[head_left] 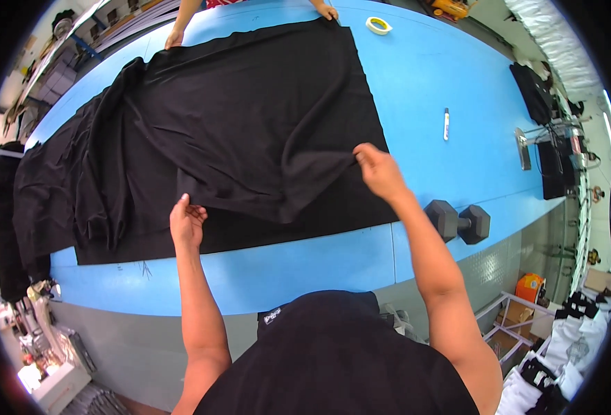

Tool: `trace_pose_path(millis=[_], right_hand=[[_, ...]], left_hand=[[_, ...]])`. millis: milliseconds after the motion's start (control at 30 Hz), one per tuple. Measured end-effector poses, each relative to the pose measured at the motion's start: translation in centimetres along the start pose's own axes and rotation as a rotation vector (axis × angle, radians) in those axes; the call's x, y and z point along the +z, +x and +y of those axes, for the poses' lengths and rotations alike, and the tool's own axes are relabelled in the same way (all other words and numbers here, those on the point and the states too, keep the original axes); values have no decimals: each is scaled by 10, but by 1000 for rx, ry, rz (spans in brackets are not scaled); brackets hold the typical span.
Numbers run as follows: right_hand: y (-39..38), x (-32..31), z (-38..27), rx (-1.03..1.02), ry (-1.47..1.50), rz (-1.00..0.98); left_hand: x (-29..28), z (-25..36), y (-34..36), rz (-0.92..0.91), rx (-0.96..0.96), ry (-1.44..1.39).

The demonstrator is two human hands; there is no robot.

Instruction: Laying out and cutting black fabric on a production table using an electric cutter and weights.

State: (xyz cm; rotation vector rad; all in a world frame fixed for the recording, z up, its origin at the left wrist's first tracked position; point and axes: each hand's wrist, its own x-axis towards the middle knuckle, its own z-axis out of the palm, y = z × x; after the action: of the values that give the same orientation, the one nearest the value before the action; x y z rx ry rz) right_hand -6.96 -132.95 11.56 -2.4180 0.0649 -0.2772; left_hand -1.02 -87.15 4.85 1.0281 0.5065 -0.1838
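Observation:
A large sheet of black fabric lies in layers over the blue table, with folds bunched toward its left side. My right hand pinches the upper layer's edge and lifts it, so the cloth is drawn taut from a fold near the middle. At the near left, my left hand is closed at that layer's edge, thumb uppermost and fingers curled. Beneath it, the lower layer lies flatter along the near side. Across the table, another person's hands, one at the far left edge and one at the far right corner, touch the fabric.
On the blue table, a tape roll lies at the far side and a marker pen to the right. A dark hexagonal dumbbell sits beside my right forearm. Metal clamp-like equipment is at the right edge.

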Motion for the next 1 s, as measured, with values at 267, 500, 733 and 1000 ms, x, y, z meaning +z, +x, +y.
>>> trace_pose_path(millis=[267,500,733,1000], right_hand=[[-67,-97,15,295,742,360],[-128,-53,95,715,1132,276],[-140,-24,152,962,919,-95],[-111,-65,108,684,916,82]], left_hand=[[3,60,-64,-201,171,-274],[-33,-24,-89,-80,120,-63],[-38,-71,-71,63,2,7],[-27,-30,-69,-89,179,-13]])
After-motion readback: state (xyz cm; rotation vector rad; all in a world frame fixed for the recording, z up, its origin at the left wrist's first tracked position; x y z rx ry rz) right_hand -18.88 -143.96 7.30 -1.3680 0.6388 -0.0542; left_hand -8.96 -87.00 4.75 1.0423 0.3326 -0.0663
